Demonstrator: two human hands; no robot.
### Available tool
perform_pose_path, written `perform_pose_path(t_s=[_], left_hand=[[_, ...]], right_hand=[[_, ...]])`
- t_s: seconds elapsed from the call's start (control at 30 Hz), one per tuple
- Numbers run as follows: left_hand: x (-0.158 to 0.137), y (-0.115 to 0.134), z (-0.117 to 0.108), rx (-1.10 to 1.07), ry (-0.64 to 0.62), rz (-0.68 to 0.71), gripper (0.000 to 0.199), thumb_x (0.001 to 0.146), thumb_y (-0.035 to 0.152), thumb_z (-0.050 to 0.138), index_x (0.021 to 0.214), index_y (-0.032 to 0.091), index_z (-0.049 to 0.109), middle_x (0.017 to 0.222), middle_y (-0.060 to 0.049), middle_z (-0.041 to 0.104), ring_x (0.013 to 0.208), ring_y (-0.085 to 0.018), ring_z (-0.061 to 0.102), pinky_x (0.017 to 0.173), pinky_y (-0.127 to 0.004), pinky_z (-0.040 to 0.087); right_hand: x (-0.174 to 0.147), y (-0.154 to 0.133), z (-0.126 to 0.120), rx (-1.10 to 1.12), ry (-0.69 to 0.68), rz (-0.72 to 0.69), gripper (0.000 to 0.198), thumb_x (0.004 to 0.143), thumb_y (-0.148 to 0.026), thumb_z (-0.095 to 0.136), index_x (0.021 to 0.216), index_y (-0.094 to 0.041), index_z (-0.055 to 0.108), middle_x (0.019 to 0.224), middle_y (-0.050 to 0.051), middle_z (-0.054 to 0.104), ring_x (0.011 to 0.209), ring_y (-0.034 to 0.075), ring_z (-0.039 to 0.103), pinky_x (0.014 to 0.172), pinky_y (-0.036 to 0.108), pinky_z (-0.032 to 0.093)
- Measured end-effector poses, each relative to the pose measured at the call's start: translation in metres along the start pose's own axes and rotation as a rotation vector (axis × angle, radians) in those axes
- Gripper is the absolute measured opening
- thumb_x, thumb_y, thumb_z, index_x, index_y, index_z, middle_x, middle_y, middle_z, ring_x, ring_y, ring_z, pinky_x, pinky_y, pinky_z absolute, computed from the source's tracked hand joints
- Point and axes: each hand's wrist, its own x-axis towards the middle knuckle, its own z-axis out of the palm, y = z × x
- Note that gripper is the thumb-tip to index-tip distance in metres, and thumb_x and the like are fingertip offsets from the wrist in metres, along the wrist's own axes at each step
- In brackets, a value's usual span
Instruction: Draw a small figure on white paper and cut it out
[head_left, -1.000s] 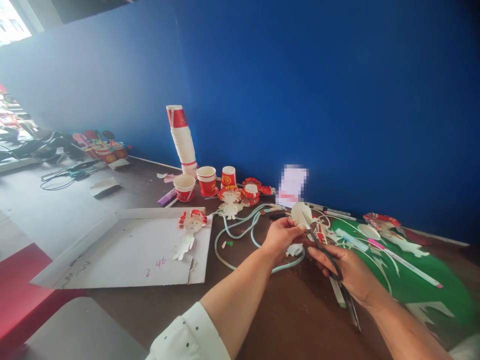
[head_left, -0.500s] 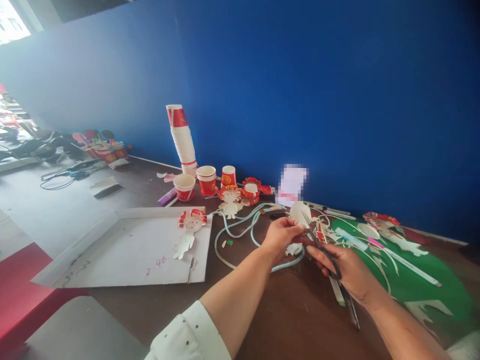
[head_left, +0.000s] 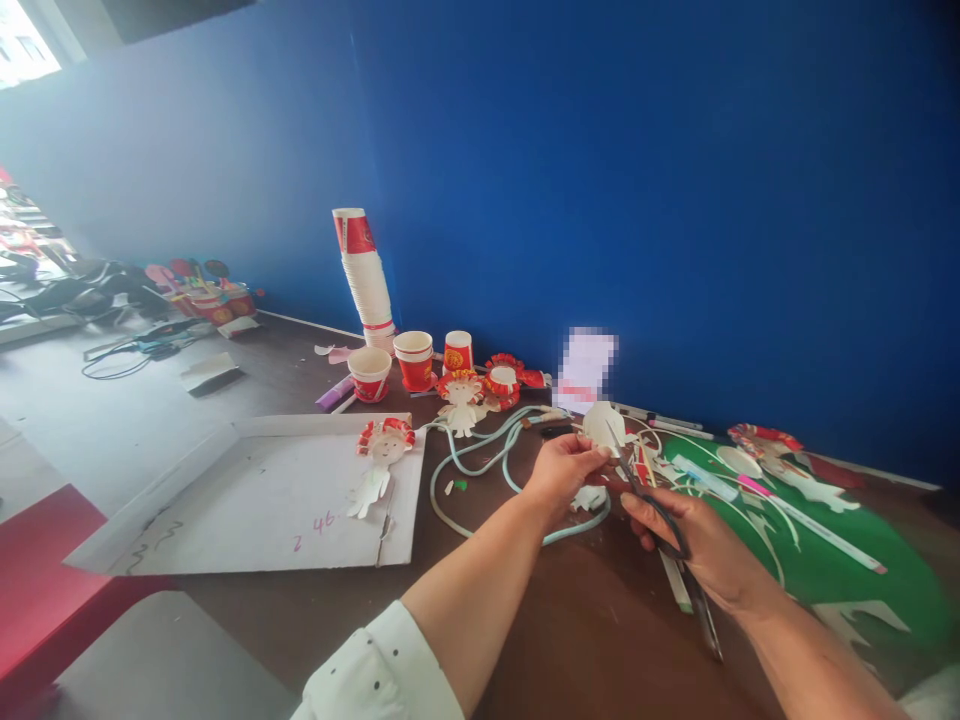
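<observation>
Between the thumb and fingers of my left hand [head_left: 568, 472] is a small white paper piece [head_left: 602, 425] with a rounded end pointing away from me. My right hand [head_left: 694, 545] grips a pair of dark scissors [head_left: 660, 515], and their blades point up at the lower edge of the paper. A white paper figure with a red frilled rim [head_left: 388, 447] lies on the shallow white box lid to the left. Another such paper figure [head_left: 460, 405] leans near the cups.
A white box lid [head_left: 262, 500] sits left of my arms. Behind it stand a tall stack of paper cups [head_left: 367, 285] and several red cups [head_left: 412, 360]. A pale cable [head_left: 442, 500] loops across the table. At right, a pink-capped marker [head_left: 814, 525] and paper scraps lie on a green sheet [head_left: 892, 560].
The paper piece in my left hand has shifted very slightly to the right. My right hand with the scissors has also moved slightly right, and little else differs.
</observation>
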Motion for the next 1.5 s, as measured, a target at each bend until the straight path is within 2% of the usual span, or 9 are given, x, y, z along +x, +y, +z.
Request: perform_pose_path(t_s=[0.07, 0.27, 0.4, 0.6, 0.77, 1.33, 1.5], left_hand=[[0.0, 0.0, 0.0, 0.009, -0.004, 0.008, 0.042, 0.055, 0.039, 0.087, 0.07, 0.013, 0.058, 0.067, -0.003, 0.064, 0.057, -0.01, 0.059, 0.061, -0.025, 0.047], [0.0, 0.0, -0.001, 0.034, -0.011, 0.012, 0.042, 0.055, 0.04, 0.087, 0.07, 0.012, 0.059, 0.066, -0.003, 0.064, 0.056, -0.011, 0.059, 0.061, -0.025, 0.047], [-0.001, 0.003, 0.0, 0.049, -0.012, -0.008, 0.042, 0.054, 0.039, 0.087, 0.068, 0.013, 0.058, 0.064, -0.002, 0.062, 0.055, -0.01, 0.058, 0.059, -0.025, 0.047], [-0.003, 0.005, 0.0, 0.06, -0.026, -0.015, 0.038, 0.057, 0.037, 0.086, 0.067, 0.013, 0.059, 0.065, -0.003, 0.063, 0.057, -0.011, 0.058, 0.061, -0.026, 0.046], [-0.003, 0.003, -0.001, 0.059, -0.042, -0.019, 0.035, 0.059, 0.035, 0.085, 0.069, 0.012, 0.061, 0.069, -0.005, 0.065, 0.058, -0.01, 0.059, 0.06, -0.024, 0.045], [-0.006, 0.005, 0.0, 0.001, -0.036, -0.059, 0.04, 0.053, 0.036, 0.087, 0.068, 0.012, 0.059, 0.066, -0.004, 0.064, 0.057, -0.011, 0.059, 0.06, -0.026, 0.046], [-0.006, 0.005, 0.001, -0.008, -0.027, -0.054, 0.038, 0.055, 0.035, 0.086, 0.068, 0.012, 0.059, 0.066, -0.004, 0.064, 0.058, -0.012, 0.06, 0.06, -0.026, 0.047]], right_hand=[[-0.001, -0.001, 0.0, 0.007, -0.017, 0.004, 0.048, 0.07, -0.065, 0.07, 0.063, -0.018, 0.067, 0.061, 0.001, 0.058, 0.058, 0.015, 0.052, 0.057, 0.027, 0.041], [0.0, 0.001, -0.001, 0.02, -0.021, 0.027, 0.046, 0.072, -0.065, 0.069, 0.075, -0.018, 0.07, 0.062, -0.001, 0.057, 0.057, 0.014, 0.051, 0.056, 0.026, 0.039], [0.001, 0.003, -0.002, -0.037, -0.019, 0.016, 0.046, 0.074, -0.063, 0.068, 0.065, -0.018, 0.068, 0.06, 0.0, 0.057, 0.056, 0.014, 0.051, 0.056, 0.026, 0.04], [0.0, -0.001, -0.003, -0.033, 0.019, 0.044, 0.05, 0.072, -0.063, 0.069, 0.094, -0.018, 0.077, 0.058, -0.001, 0.056, 0.054, 0.014, 0.051, 0.052, 0.026, 0.039], [0.0, -0.003, -0.004, -0.063, 0.003, 0.053, 0.047, 0.072, -0.063, 0.069, 0.088, -0.019, 0.077, 0.059, -0.001, 0.055, 0.054, 0.013, 0.05, 0.053, 0.026, 0.04], [0.002, 0.005, -0.003, -0.108, 0.013, 0.026, 0.054, 0.075, -0.063, 0.066, 0.103, -0.018, 0.076, 0.056, -0.002, 0.053, 0.053, 0.014, 0.049, 0.052, 0.026, 0.038], [0.004, 0.009, -0.002, -0.122, 0.022, 0.016, 0.054, 0.075, -0.064, 0.066, 0.101, -0.018, 0.076, 0.055, -0.002, 0.054, 0.052, 0.014, 0.05, 0.052, 0.027, 0.038]])
